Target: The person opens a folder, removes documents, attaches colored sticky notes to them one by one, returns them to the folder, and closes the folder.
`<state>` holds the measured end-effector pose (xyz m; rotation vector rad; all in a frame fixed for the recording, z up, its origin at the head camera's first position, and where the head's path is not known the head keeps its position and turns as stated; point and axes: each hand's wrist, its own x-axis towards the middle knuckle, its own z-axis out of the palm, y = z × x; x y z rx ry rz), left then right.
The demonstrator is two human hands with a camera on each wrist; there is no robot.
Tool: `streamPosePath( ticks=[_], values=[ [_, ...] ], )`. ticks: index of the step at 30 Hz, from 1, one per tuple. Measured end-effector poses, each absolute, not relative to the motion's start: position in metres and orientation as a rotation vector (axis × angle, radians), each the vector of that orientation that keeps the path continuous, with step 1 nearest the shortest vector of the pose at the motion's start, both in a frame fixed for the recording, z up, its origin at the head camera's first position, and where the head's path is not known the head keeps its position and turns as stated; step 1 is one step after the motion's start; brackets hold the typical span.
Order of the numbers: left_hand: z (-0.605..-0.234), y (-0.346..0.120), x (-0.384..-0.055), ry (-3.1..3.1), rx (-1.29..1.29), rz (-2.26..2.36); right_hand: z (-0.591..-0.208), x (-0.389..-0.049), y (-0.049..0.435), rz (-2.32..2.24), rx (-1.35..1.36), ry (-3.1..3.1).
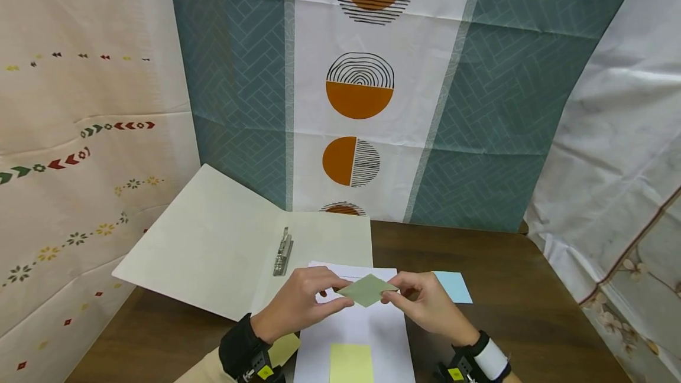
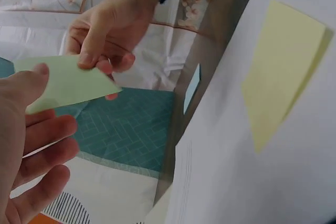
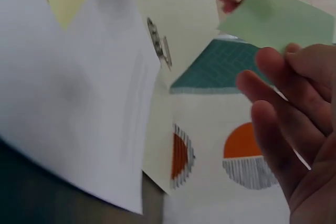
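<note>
A green sticky note [image 1: 368, 290] is held up over the white sheets of paper [image 1: 319, 341], turned so that it looks like a diamond in the head view. My left hand [image 1: 308, 297] pinches its left corner between thumb and fingers. At the opposite corner my right hand [image 1: 422, 303] pinches it the same way, the thumb [image 2: 92, 51] showing on the note in the left wrist view. The other fingers of my right hand [image 3: 294, 114] are spread below it. A yellow sticky note [image 1: 351, 362] lies on the top sheet, one edge lifted in the left wrist view.
An open white binder [image 1: 213, 241] with a metal clip [image 1: 284, 253] lies behind the paper, its cover leaning left. A blue sticky note [image 1: 453, 287] is on the brown table [image 1: 511, 300] at right. Another yellow note [image 1: 284, 349] lies near my left wrist. Patterned cloths [image 1: 239, 75] hang around.
</note>
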<state>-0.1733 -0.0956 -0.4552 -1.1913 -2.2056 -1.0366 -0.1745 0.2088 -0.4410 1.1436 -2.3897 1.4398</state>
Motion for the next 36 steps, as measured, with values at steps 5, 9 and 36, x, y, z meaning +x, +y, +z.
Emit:
streamPosePath(
  ticks=[5,9,36],
  values=[
    [-0.462,-0.108,-0.173,-2.244,-1.215,-1.037,-0.428,-0.178,0.219,1.182,1.204,-2.563],
    [-0.464,-0.108,-0.173,-2.265,-1.255,-1.019,-0.420,-0.180,0.220,1.045,1.254,-2.629],
    [-0.468,-0.091,-0.170,-2.185,-1.307,-0.939,-0.423,-0.178,0.203,1.032,1.337,-2.548]
  ],
)
